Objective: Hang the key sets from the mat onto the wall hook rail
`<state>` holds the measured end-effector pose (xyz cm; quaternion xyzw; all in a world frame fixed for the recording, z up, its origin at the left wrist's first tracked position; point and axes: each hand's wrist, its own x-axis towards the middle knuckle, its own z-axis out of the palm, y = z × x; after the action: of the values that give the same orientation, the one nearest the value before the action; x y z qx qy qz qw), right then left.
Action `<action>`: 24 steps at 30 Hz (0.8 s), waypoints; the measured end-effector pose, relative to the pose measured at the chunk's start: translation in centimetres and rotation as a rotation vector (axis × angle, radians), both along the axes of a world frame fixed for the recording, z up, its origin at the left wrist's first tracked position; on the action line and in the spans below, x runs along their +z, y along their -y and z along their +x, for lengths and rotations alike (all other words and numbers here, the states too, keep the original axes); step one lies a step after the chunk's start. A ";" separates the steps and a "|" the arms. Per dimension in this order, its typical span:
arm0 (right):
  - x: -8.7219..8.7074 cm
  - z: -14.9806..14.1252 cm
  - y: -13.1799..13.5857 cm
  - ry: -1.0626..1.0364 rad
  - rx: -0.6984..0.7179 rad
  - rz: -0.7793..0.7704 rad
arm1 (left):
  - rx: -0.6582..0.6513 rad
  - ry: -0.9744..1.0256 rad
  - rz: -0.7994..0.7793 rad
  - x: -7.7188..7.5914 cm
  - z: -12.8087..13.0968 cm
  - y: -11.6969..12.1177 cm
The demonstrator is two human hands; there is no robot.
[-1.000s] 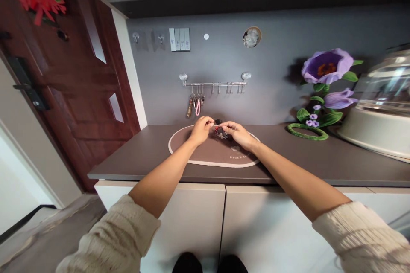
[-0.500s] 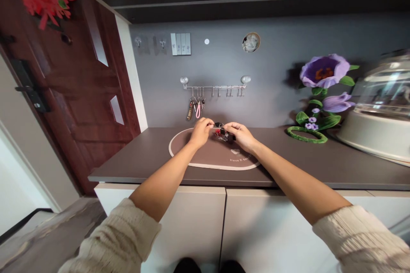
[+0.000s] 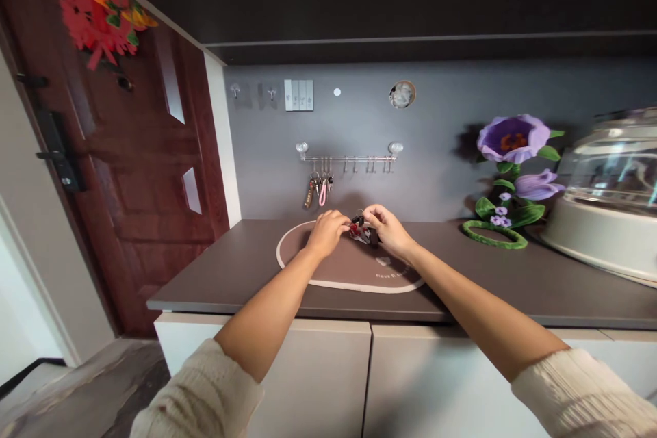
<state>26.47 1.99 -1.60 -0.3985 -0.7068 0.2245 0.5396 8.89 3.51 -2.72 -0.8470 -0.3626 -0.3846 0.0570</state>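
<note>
Bunch of keys [image 3: 361,233], with black, red and metallic pieces: one, between the two hands and above the oval mat [image 3: 313,270]. It lies to the right of the left fingertips and to the left of the right hand's palm, its upper part at the fingertips of both.

Left hand [image 3: 327,233]: back upward, fingers bent and nearly closed, thumb and fingertips pinched on the left edge of the bunch.

Right hand [image 3: 389,227]: thumb and forefinger brought together in a pinch at the thin ring [image 3: 361,213] on top of the bunch, the other fingers curled.

Oval mat: brown, pale border, on the dark countertop [image 3: 205,280]; its lettering partly covered by the right wrist, the words not fully legible.

Hook rail [image 3: 349,158]: clear, on the wall behind; hanging keys [image 3: 317,186] with brown tag and pink loop at its left end.

Purple flower ornament [image 3: 514,139]: right side of the countertop, beside a clear-domed container [image 3: 606,219] cut off by the right edge.

Obscured: exact contact of the left fingertips, under the fingers; number and shapes of the held keys, too small and blurred to tell; red flower decoration [image 3: 97,20] on the door, cropped at top.
</note>
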 end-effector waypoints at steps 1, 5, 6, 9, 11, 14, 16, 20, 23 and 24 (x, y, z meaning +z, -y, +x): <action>0.3 -0.2 -0.1 0.007 -0.012 0.011 | -0.004 0.004 0.000 0.0 0.0 -0.1; 1.9 -0.8 -1.1 0.060 -0.049 0.048 | 0.024 0.084 -0.009 0.0 -0.1 -0.5; 2.3 -1.0 -1.5 0.066 -0.049 0.049 | 0.037 0.121 -0.016 0.0 -0.2 -0.6; 3.3 -1.8 -2.9 0.018 -0.044 0.021 | 0.087 0.246 -0.056 0.1 -0.2 -0.7; 4.0 -2.4 -3.8 -0.027 -0.054 -0.013 | 0.128 0.314 -0.089 0.1 -0.2 -0.9; 4.9 -3.4 -4.9 -0.090 -0.100 -0.051 | 0.176 0.371 -0.116 0.1 -0.2 -1.1; 5.5 -4.0 -5.6 -0.137 -0.134 -0.066 | 0.189 0.395 -0.122 0.1 -0.1 -1.4; 6.3 -4.7 -7.2 -0.189 -0.208 -0.087 | 0.197 0.446 -0.149 -0.1 0.1 -1.8; 7.0 -5.0 -8.5 -0.219 -0.251 -0.103 | 0.195 0.467 -0.169 -0.1 0.3 -2.0; 7.2 -5.1 -8.9 -0.223 -0.272 -0.103 | 0.192 0.469 -0.169 -0.2 0.3 -2.0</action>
<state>21.41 10.86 5.63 -0.4902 -0.5698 0.2281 0.6188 9.20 5.52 -2.87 -0.6981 -0.4757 -0.5314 -0.0633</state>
